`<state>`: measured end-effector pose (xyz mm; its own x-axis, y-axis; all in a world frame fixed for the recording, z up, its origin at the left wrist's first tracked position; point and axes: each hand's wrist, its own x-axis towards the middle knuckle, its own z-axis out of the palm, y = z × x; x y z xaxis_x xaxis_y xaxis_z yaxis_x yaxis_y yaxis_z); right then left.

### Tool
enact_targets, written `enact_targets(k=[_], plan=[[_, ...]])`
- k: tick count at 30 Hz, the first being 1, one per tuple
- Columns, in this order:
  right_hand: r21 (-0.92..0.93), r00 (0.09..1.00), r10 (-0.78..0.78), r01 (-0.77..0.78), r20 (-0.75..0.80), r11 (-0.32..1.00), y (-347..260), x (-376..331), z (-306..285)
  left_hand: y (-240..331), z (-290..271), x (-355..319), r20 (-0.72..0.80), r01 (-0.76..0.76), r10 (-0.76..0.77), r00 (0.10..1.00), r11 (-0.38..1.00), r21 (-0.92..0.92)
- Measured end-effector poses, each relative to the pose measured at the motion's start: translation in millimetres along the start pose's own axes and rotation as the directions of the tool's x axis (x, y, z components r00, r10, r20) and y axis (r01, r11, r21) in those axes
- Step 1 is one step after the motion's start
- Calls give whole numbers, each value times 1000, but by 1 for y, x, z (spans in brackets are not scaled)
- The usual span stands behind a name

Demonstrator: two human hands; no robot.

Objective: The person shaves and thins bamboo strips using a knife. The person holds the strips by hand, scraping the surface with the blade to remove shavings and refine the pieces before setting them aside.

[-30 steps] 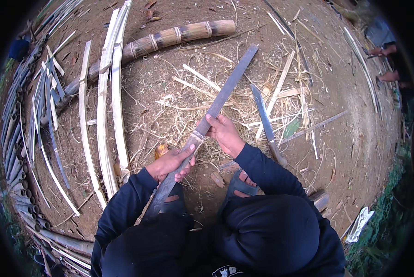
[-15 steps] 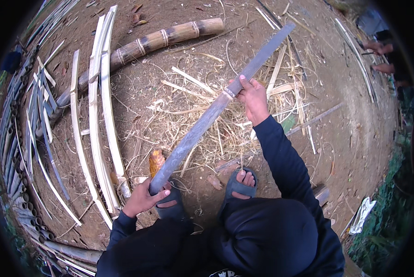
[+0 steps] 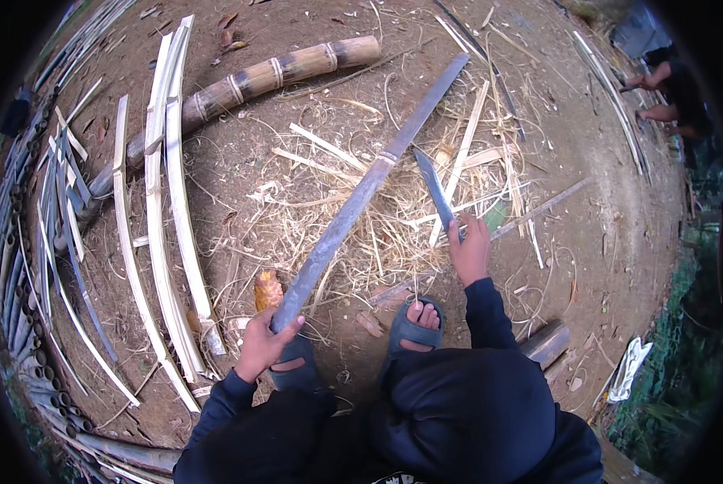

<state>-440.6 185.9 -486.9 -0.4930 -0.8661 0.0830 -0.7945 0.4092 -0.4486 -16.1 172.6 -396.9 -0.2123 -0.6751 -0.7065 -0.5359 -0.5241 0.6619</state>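
The fingers of the left hand (image 3: pixel 262 345) wrap tight around the near end of a long grey bamboo strip (image 3: pixel 361 198), which slants up and away over a heap of straw-like shavings (image 3: pixel 361 218). The right hand (image 3: pixel 469 252) is closed on the handle of a knife (image 3: pixel 435 189), blade pointing away just right of the strip. Sandalled feet (image 3: pixel 414 327) rest on the dirt ground (image 3: pixel 571 242), with pale split slats (image 3: pixel 164 202) to the left.

I see my left hand (image 3: pixel 262 348) on the near end of a long bamboo strip (image 3: pixel 369 189) that slants away to the right. The knife (image 3: pixel 435 191) is right of it. Split slats (image 3: pixel 164 202) lie left, a bamboo pole (image 3: pixel 248 81) behind
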Motion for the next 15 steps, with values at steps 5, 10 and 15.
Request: enact_targets(k=[5, 10, 15], plan=[[-213, 991, -27, 55, 133, 976, 21, -64, -19, 2, -1, -1, 73, 94, -81, 994, 976, -194], [-229, 978, 22, 27, 209, 973, 30, -56, -18, -11, 6, 8, 30, 134, -130, 991, 960, -246], [-34, 971, 10, -2, 238, 999, 28, -50, -25, -2, 3, 4, -91, 68, -80, 993, 989, -129]])
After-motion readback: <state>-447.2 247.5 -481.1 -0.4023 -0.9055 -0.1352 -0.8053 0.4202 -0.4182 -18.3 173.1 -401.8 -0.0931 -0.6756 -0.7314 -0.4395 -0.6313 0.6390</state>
